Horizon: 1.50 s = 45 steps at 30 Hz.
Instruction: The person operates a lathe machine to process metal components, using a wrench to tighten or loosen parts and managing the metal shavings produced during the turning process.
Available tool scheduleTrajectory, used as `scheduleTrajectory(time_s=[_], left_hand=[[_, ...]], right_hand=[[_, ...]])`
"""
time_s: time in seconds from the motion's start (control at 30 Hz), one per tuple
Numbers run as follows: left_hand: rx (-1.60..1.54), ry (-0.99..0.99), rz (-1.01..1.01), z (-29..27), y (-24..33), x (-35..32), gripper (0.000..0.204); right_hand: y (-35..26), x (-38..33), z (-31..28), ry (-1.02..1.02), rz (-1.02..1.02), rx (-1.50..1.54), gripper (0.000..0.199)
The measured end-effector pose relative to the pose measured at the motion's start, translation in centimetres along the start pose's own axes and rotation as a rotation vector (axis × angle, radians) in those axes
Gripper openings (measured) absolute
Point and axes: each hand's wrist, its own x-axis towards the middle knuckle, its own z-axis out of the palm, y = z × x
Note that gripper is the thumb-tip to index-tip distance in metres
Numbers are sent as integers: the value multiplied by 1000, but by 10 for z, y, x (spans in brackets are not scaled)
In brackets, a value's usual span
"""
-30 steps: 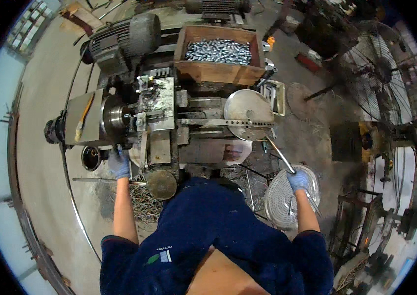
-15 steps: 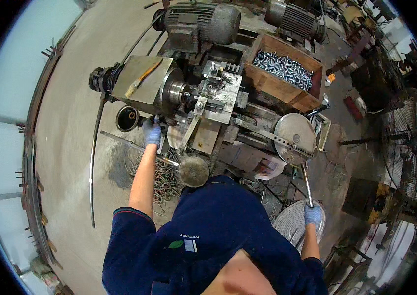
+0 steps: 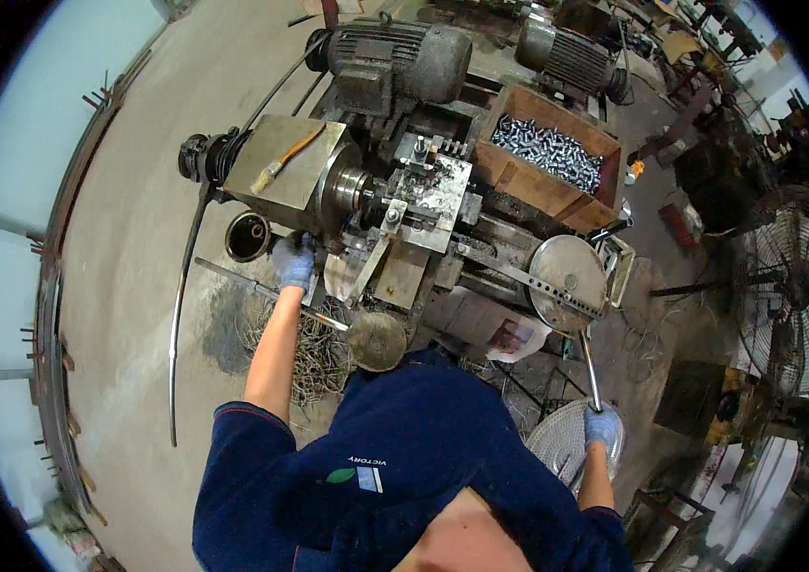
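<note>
My left hand (image 3: 293, 263), in a blue-grey knitted glove, is at the near side of the lathe, just below the grey headstock box (image 3: 283, 164). Its fingers are curled; whatever they hold is hidden. To the right of them, the round chuck (image 3: 347, 189) faces the cross slide (image 3: 431, 195), which carries bolted tool holders and metal chips. My gloved right hand (image 3: 600, 426) is wrapped around the end of a steel lever (image 3: 589, 367). That lever runs up toward a round metal disc (image 3: 566, 272), crossed by a perforated bar (image 3: 557, 289).
A wooden box (image 3: 543, 186) of small shiny metal parts stands behind the slide. A brush (image 3: 285, 160) lies on the headstock. An open pot (image 3: 248, 235), a long rod (image 3: 266, 291) and a pile of thin metal pieces (image 3: 304, 357) are near my left arm. A fan (image 3: 790, 286) stands right.
The whole view has shifted slightly. My left hand has moved a little left relative to the headstock, its fingers more curled. My right hand stays on the lever.
</note>
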Motion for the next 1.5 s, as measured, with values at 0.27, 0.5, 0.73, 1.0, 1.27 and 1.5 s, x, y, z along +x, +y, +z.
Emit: scheduleTrajectory(time_s=[0.27, 0.5, 0.73, 1.0, 1.27, 1.5], left_hand=[[69, -99, 160, -27, -8, -7, 26], [-434, 240, -350, -148, -87, -55, 26], [-945, 150, -775, -94, -97, -79, 46], [-1164, 180, -877, -23, -129, -19, 27], [-1136, 214, -914, -25, -80, -42, 32], [-1049, 257, -897, -20, -81, -39, 35]], right_hand=[[12, 7, 9, -43, 66, 66, 34], [73, -17, 37, 89, 118, 156, 40], [33, -24, -1, 30, 185, 67, 39], [51, -8, 22, 11, 223, -34, 42], [39, -53, 49, 25, 338, -45, 49], [-12, -90, 35, -141, 484, 28, 59]])
